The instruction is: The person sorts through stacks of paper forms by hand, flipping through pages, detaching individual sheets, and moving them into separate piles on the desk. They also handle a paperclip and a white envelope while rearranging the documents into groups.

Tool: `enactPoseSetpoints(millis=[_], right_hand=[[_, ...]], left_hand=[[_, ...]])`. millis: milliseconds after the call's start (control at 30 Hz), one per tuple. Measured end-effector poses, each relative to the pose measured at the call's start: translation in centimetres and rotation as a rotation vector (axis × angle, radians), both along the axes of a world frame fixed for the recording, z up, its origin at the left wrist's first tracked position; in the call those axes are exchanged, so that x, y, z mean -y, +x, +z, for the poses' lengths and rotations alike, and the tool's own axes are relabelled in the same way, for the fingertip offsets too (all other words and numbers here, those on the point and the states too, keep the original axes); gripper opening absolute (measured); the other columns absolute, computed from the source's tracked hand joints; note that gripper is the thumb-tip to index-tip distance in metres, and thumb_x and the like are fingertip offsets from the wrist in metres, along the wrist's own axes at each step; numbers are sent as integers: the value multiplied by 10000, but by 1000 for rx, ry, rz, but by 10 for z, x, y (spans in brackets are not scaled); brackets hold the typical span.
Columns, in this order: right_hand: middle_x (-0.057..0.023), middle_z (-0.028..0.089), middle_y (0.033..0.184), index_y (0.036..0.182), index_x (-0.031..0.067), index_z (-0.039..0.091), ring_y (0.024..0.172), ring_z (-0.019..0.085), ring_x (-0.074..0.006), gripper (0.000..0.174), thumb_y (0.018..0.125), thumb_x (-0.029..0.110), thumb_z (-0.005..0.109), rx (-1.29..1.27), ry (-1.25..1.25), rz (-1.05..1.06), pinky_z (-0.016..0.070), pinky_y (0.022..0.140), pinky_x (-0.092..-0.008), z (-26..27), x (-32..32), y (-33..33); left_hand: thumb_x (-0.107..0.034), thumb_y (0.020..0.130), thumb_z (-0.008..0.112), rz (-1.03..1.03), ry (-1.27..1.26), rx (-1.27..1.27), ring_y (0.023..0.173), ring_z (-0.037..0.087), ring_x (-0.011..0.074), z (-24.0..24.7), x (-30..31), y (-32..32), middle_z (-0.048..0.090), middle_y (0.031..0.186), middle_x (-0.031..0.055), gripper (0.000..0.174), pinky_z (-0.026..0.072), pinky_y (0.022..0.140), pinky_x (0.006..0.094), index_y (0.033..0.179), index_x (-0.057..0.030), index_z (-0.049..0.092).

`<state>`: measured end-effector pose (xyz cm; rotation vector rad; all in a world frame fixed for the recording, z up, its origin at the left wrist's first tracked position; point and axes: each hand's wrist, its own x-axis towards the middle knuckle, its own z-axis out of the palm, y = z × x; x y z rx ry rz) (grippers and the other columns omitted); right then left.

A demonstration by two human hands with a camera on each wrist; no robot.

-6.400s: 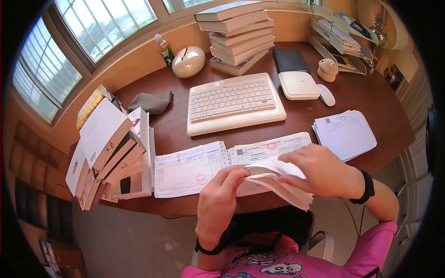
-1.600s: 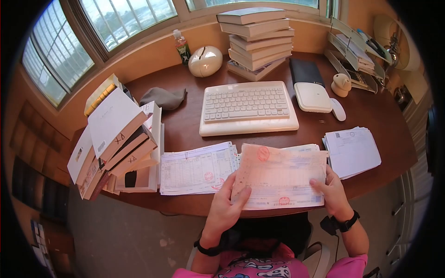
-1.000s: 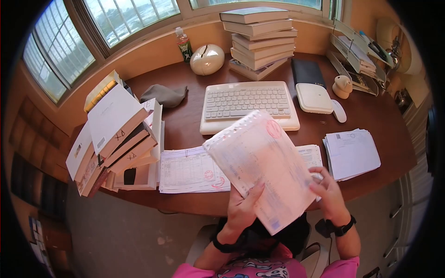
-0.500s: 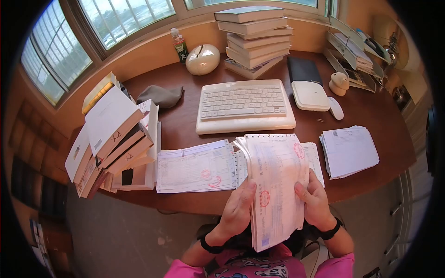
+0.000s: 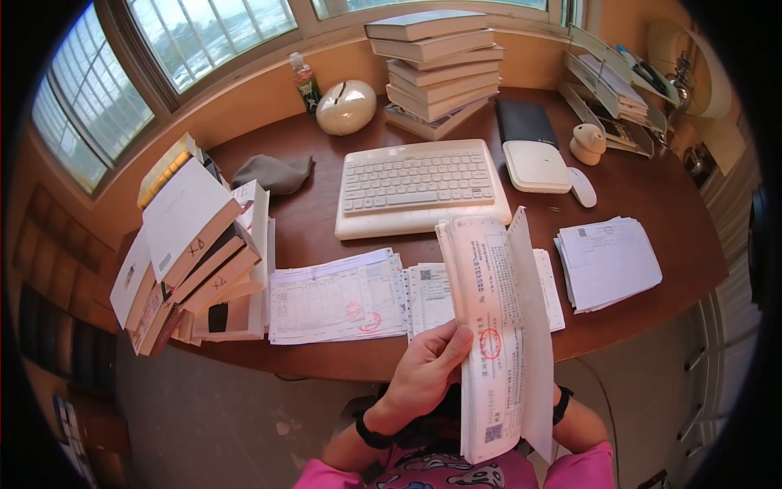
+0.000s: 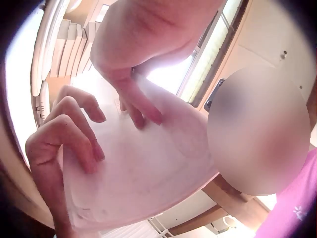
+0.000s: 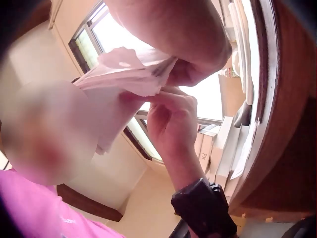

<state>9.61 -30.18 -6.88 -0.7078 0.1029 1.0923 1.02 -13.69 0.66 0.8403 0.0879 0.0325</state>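
Note:
My left hand [image 5: 423, 371] grips a stack of printed invoices [image 5: 493, 359] by its left side, thumb on top. The stack stands lengthwise over the desk's front edge, curved, with a red oval stamp showing. One sheet [image 5: 533, 326] is raised along the right side and hides my right hand in the head view; only the banded wrist shows below. In the left wrist view, fingers of the right hand [image 6: 59, 129] curl against the back of the papers, near the left hand's fingers. The right wrist view has the right hand [image 7: 173, 34] holding the papers' edge.
Stamped forms [image 5: 338, 297] and perforated invoices [image 5: 428, 289] lie behind the held stack. Another paper pile [image 5: 611, 265] lies right. Leaning books [image 5: 191, 228] crowd the left; a white keyboard [image 5: 419, 179], mouse [image 5: 582, 187] and tall book stack [image 5: 440, 73] stand farther back.
The hands leaf through the stack earliest, then hold it flat and wide. It has since turned lengthwise, and a sheet is lifted on the right, covering the right hand.

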Motion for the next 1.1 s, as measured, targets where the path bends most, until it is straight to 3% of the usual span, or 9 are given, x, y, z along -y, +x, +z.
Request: enactPoseSetpoints(millis=[67,200,267,300,433,500,1100], right_hand=[[-142,651,1201,1338,-10,506,1006,680,-216,427,1059,295,398,32,86,-60,574,860,-340,28,-5,-4],[-132,659,1187,1336,-6,505,972,688,-221,448,1062,326,382,68,178,-83,575,856,-345,24,0,-3],[-135,591,1309,1423,6,423,1117,631,-219,461,1061,292,426,62,28,-4,533,956,-346,5,3,-2],[-135,591,1309,1423,6,423,1117,631,-219,461,1061,292,426,62,25,-10,533,956,-346,1,10,2],[-135,584,1317,1428,7,417,1127,623,-218,463,1060,289,431,142,-10,-39,528,963,-347,-7,16,3],[-135,580,1321,1430,7,413,1132,620,-218,465,1060,287,433,181,-25,-47,525,966,-347,-10,18,2],[-136,547,1359,1453,12,383,1175,587,-214,482,1055,275,454,545,-162,-91,501,997,-348,-29,22,10]], left_hand=[[-300,1056,487,-7,-35,-8,941,659,95,-2,-1,0,678,1095,70,421,551,817,243,1291,44,546],[-299,1050,499,-27,-112,10,963,657,111,-2,1,1,676,1098,78,429,544,849,261,1277,61,549],[-275,1051,496,-26,-142,-3,949,674,138,-7,5,2,686,1100,99,394,557,837,280,1249,59,567],[-250,1051,493,-17,-169,-15,934,691,166,-10,7,3,695,1102,120,362,571,826,299,1220,57,585],[-256,1052,491,-26,-150,14,918,693,156,-15,10,3,699,1089,118,356,575,808,292,1197,50,599],[-292,1056,485,104,-63,-80,854,636,90,-1,15,4,684,995,66,347,529,770,244,1104,26,615],[-291,1050,487,111,-126,44,882,654,102,-9,11,7,692,1038,70,378,542,789,243,1174,46,604]])
